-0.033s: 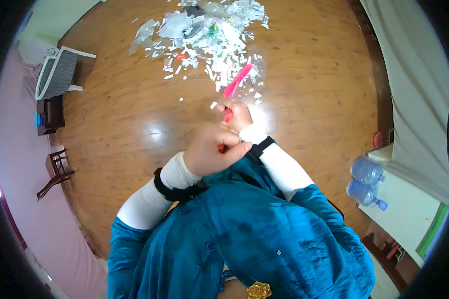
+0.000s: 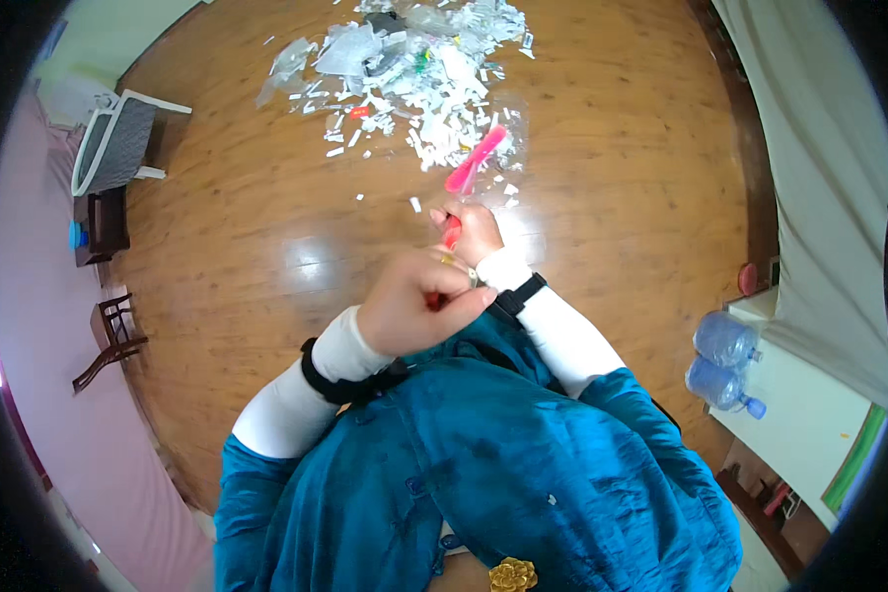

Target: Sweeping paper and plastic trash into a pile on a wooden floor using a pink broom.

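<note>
A broom with a red handle and a pink head [image 2: 477, 160] reaches away from me to the near side of a pile of white paper scraps [image 2: 439, 109]. Pale, see-through bristles seem to fringe its head. My left hand [image 2: 419, 301] is closed round the handle close to my body. Farther along, my right hand [image 2: 476, 233] grips the same handle, its fingers wrapped over the red shaft. Clear plastic film [image 2: 345, 49] lies among the scraps. One loose scrap [image 2: 414, 204] rests on the floor left of my right hand.
Wooden floor [image 2: 612, 148] spreads around the pile. At the left stand a grey-and-white chair [image 2: 118, 143], a dark small cabinet [image 2: 99, 227] and a brown wooden chair [image 2: 113, 340]. Large blue water bottles [image 2: 725, 340] lie on a white surface at the right. Curtains hang on both sides.
The loose scrap by my right hand has shifted slightly to the left. Both hands keep hold of the broom, almost in the same place.
</note>
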The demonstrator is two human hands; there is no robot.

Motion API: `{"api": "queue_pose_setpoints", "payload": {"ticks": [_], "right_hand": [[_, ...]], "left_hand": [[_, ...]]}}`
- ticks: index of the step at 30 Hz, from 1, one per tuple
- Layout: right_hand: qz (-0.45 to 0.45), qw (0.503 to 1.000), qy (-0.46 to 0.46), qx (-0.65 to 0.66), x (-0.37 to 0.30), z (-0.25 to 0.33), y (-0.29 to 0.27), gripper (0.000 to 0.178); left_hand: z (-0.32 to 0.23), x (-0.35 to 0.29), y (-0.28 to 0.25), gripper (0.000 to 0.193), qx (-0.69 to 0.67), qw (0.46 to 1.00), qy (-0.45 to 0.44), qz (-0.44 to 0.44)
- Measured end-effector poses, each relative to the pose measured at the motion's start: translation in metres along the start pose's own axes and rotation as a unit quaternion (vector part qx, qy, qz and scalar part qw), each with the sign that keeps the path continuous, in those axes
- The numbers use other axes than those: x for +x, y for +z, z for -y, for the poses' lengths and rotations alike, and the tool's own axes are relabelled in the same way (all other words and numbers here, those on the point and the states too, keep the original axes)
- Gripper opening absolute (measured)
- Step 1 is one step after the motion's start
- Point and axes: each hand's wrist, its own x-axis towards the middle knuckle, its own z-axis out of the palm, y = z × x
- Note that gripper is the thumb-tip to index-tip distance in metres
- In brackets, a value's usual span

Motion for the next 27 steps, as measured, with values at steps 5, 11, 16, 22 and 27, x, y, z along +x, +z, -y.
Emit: {"api": "queue_pose_setpoints", "payload": {"ticks": [5,11,16,22,27], "right_hand": [[0.014,0.997,0.010,-0.076,-0.038,-0.012,0.007,0.012],[0.146,0.978,0.080,-0.129,-0.049,-0.073,0.036,0.022],[0.139,0.988,0.035,-0.048,0.016,-0.079,0.024,0.015],[0.008,0.987,-0.153,-0.058,0.019,-0.016,0.018,0.020],[0.094,0.979,-0.180,0.028,-0.034,0.033,0.037,0.016]], "left_hand": [[-0.003,-0.023,-0.017,0.036,-0.106,0.992,-0.071,-0.009],[0.047,-0.020,-0.001,0.037,-0.160,0.967,-0.173,-0.095],[0.052,-0.013,0.016,0.039,-0.043,0.991,-0.042,-0.122],[0.013,-0.046,0.033,0.038,0.085,0.978,0.119,-0.148],[-0.050,-0.089,0.029,0.038,0.105,0.978,0.122,-0.135]]}}
